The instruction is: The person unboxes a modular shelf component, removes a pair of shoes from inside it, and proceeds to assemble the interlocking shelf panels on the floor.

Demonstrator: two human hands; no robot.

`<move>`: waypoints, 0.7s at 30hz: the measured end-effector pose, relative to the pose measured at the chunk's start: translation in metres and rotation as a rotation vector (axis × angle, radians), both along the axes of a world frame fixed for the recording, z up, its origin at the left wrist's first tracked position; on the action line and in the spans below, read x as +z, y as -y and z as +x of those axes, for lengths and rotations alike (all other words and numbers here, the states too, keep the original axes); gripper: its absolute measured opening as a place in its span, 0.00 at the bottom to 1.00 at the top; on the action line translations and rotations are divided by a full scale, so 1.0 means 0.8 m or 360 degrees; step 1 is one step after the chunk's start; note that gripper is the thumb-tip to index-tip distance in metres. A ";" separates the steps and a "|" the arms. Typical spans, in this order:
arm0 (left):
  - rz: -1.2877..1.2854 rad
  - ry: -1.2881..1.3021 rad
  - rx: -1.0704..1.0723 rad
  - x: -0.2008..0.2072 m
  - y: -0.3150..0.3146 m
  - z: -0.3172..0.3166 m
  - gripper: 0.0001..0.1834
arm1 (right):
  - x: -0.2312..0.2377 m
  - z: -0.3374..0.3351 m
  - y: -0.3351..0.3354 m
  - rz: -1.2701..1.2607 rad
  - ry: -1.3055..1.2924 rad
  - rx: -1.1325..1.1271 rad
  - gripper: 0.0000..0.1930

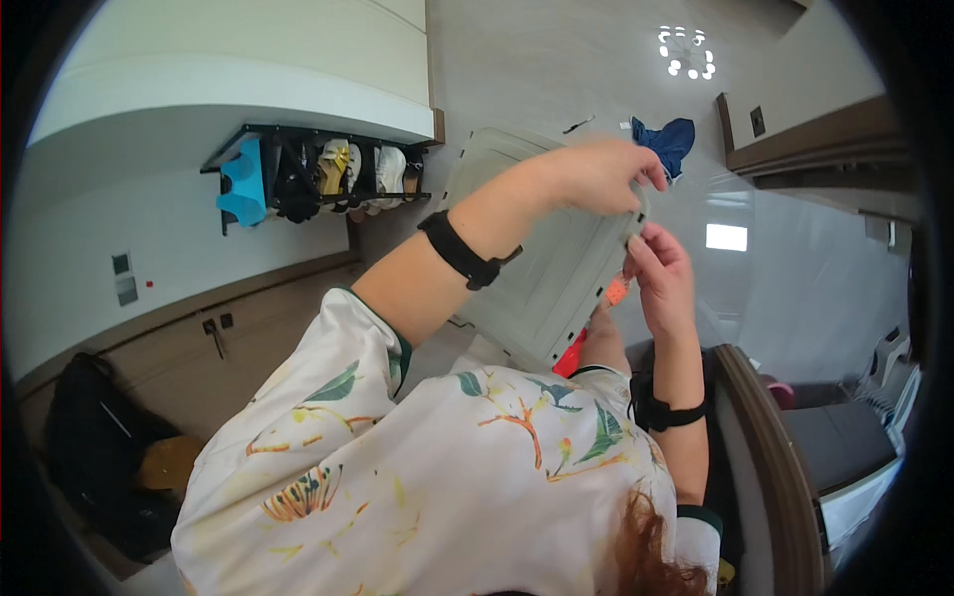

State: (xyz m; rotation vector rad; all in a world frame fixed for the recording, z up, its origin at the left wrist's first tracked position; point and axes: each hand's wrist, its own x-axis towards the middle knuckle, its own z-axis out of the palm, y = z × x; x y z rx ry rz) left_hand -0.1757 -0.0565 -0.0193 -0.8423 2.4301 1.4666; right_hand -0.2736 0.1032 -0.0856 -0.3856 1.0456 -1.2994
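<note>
A pale grey, flat plastic panel [537, 268] with small dark slots along its edges is tilted up before my body. My left hand [601, 177] reaches across it, with bent fingers curled over its far right corner. Just nearer to me, my right hand [664, 268] pinches the panel's right edge between thumb and fingers. Both wrists wear black bands. Behind the panel's right edge, an orange patterned piece [616, 289] and a red piece [569, 355] show partly beside my leg; their kind is hidden.
At left, a black rack [283, 179] holds several shoes and a bright blue item [243, 184]. Dark blue cloth [668, 144] lies on the glossy floor [556, 60]. A black bag [94, 447] stands at lower left. A wooden edge [770, 447] runs close by my right arm.
</note>
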 end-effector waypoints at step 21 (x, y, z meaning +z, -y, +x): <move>-0.0136 -0.0385 0.0316 -0.016 -0.026 0.008 0.18 | 0.002 0.003 -0.025 0.0289 0.0127 -0.0341 0.13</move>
